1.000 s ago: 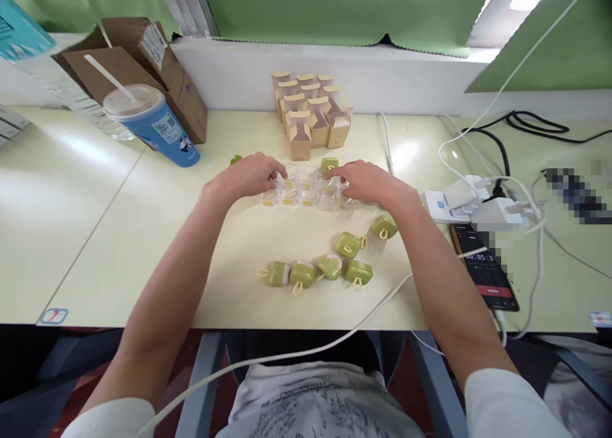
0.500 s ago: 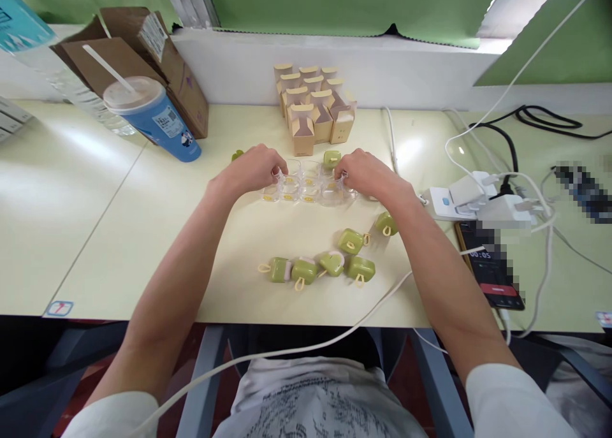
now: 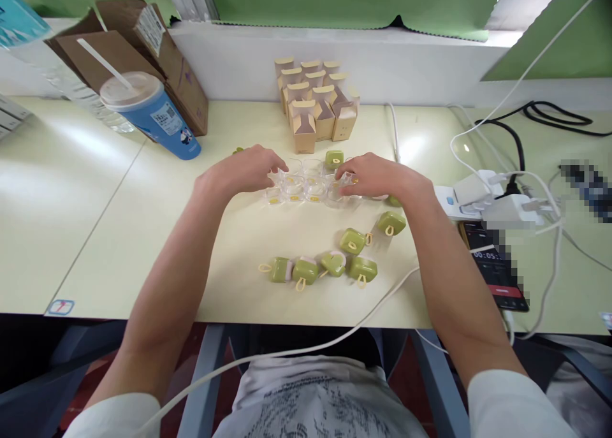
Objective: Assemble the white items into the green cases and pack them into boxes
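Note:
Small clear plastic cups [image 3: 314,189] with yellow marks stand in close rows at the middle of the table. At their left end is my left hand [image 3: 246,170], its finger and thumb apart beside the end cups. My right hand [image 3: 373,175] bends its fingers around a clear cup at the right end; the palm hides part of it. Behind the cups, near my right fingers, sits a green block-shaped charm [image 3: 334,159]. Several more green charms with yellow loops, such as one green charm [image 3: 305,271], lie in front. Another green piece [image 3: 238,150] is partly hidden behind my left hand.
Open small cartons [image 3: 304,129] stand at the back. To the left are a blue drink cup [image 3: 165,122] with a straw, a cardboard box [image 3: 189,94] and a clear bottle. On the right lie a power strip [image 3: 447,202], a phone [image 3: 492,266] and cables. A white cable [image 3: 329,343] crosses in front.
My left finger and thumb have spread a little at the left end of the cups. My right hand has shifted slightly right and lower, and its fingers have moved at the right-end cups.

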Demonstrator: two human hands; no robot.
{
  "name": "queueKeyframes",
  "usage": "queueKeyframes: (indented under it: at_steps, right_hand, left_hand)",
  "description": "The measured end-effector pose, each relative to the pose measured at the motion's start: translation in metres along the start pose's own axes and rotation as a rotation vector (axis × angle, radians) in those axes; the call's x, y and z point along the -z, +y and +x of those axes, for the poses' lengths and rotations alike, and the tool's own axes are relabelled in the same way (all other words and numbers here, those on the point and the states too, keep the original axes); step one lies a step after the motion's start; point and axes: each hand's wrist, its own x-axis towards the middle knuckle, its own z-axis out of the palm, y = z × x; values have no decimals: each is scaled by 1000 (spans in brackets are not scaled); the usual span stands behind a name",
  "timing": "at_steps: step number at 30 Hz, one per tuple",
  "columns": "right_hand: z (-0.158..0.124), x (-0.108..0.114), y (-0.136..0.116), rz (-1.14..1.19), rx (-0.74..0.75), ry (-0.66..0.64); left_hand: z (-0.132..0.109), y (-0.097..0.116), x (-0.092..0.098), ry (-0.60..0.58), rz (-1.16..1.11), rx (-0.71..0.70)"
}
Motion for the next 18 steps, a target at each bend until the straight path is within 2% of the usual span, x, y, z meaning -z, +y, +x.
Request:
queueKeyframes:
  at_steps: [5,9,13,18]
  right_hand:
    - [13,-21,-13,-66,-32,151]
    - [19,-30,-24,-133,-75,223]
    - [20,-30,-29,-114,-115,251]
    - [9,-15,-23,23,-88,191]
  left_hand:
    - [4,3,-3,65,-29,11]
    - [11,-2,-8,130,-101,-3]
    - [13,-7,-10,159,-116,-23]
    - [5,-8,-4,69,-83,-18]
